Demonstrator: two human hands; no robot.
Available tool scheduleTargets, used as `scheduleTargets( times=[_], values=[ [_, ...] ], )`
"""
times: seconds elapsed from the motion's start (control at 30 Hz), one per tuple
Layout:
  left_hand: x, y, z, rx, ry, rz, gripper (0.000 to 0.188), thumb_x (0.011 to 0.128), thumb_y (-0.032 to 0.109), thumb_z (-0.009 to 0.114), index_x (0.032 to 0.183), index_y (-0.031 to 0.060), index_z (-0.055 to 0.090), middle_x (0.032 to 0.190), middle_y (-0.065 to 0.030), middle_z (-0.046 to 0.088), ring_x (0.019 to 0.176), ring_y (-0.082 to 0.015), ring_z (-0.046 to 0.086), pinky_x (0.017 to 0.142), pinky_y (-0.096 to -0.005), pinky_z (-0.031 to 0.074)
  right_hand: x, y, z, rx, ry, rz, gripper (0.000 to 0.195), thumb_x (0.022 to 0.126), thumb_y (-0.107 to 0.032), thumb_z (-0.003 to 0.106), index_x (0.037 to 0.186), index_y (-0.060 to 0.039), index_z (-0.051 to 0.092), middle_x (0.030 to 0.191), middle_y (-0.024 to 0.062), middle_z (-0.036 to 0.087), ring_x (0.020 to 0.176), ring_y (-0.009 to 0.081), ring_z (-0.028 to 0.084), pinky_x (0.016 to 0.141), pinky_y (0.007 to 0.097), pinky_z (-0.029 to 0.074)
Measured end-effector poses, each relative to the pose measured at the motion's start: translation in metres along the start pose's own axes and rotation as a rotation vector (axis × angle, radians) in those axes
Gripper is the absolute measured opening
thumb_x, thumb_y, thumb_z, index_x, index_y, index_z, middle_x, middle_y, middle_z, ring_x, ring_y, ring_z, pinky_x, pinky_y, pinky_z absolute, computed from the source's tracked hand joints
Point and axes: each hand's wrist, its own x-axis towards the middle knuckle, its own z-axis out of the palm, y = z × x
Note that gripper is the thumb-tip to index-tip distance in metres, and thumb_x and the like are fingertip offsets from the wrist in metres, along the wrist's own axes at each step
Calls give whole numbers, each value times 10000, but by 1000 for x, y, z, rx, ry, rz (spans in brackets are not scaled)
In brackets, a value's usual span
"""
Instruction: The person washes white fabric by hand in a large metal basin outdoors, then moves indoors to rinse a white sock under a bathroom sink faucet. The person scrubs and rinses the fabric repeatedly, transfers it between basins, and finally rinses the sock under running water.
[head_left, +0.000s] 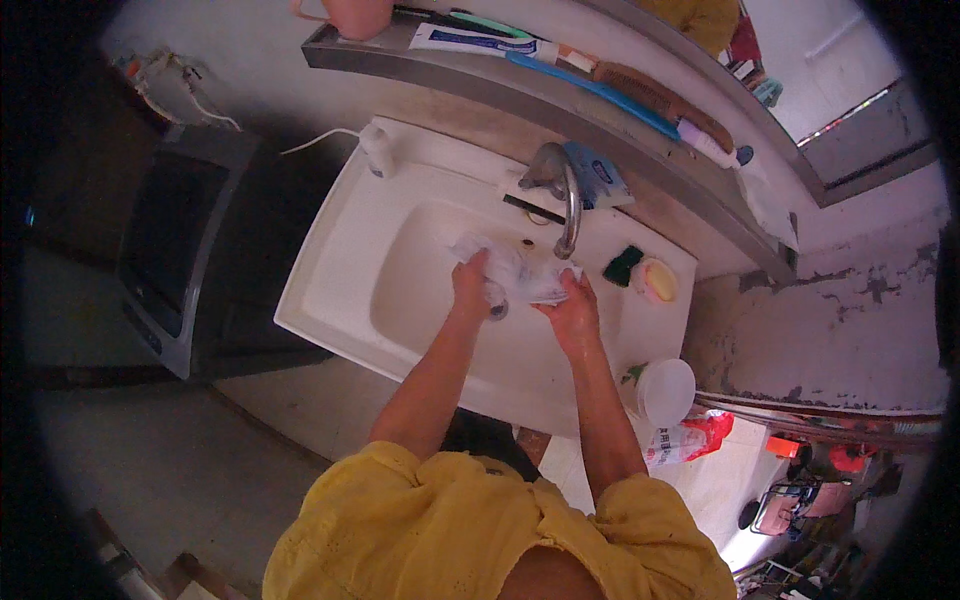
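A wet white cloth (517, 274) is stretched between my two hands over the basin of a white washbasin (427, 330). My left hand (472, 283) grips one end, and my right hand (574, 315) grips the other, thumb on top. Behind my right hand, the spout of a chrome faucet (571, 217) curves down close to the cloth. The metal drain (497, 309) shows just below the cloth, partly covered. Whether water is running I cannot tell.
A green scouring pad (622, 266) and a soap dish with yellow soap (660, 281) lie right of the basin. A white lidded tub (666, 391) stands at the front right corner. A white bottle (377, 150) stands back left. Above runs a shelf (435, 75) holding toothpaste, brushes and a comb.
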Motion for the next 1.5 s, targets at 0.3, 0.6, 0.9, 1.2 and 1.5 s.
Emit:
scheduleTargets(
  times=[0.3, 0.6, 0.9, 1.2, 1.5],
  values=[
    [-50, -21, 57, 416, -26, 150, 215, 801, 276, 644, 882, 89, 579, 855, -103, 601, 838, -283, 604, 732, -408, 507, -4, 23, -32, 195, 110, 347, 380, 923, -451, 513, 1131, -134, 540, 1071, -1, 604, 1030, 198, 558, 895, 402, 451],
    [-45, 15, 86, 1302, 125, 436, 312, 821, 383, 575, 848, 81, 649, 835, -159, 639, 794, -363, 623, 715, -472, 486, 22, 66, -14, 184, 97, 287, 350, 953, -429, 458, 1035, -111, 577, 999, 18, 612, 958, 165, 558, 820, 313, 480],
    [-35, 7, 100, 1322, -14, 556, 280, 795, 330, 599, 905, 79, 658, 859, -151, 644, 814, -353, 633, 705, -470, 499, 47, 60, -52, 272, 10, 191, 456, 941, -477, 456, 1194, -102, 513, 1130, 18, 582, 987, 156, 562, 852, 328, 481],
    [-42, -70, 50, 1384, -231, 966, 265, 771, 356, 600, 820, 104, 668, 768, -135, 649, 776, -349, 640, 647, -479, 496, 51, 48, -72, 362, -521, 353, 336, 901, -379, 550, 1093, -103, 544, 1054, 43, 590, 994, 167, 546, 826, 338, 467],
    [-11, 34, 51, 521, -87, -197, 482, 911, 549, 474, 746, 98, 520, 675, -17, 494, 584, -161, 466, 532, -336, 414, 14, 23, -34, -1066, 278, 215, 688, 776, -294, 728, 1306, -72, 351, 1183, 71, 521, 1077, 210, 532, 857, 371, 483]
  ],
)
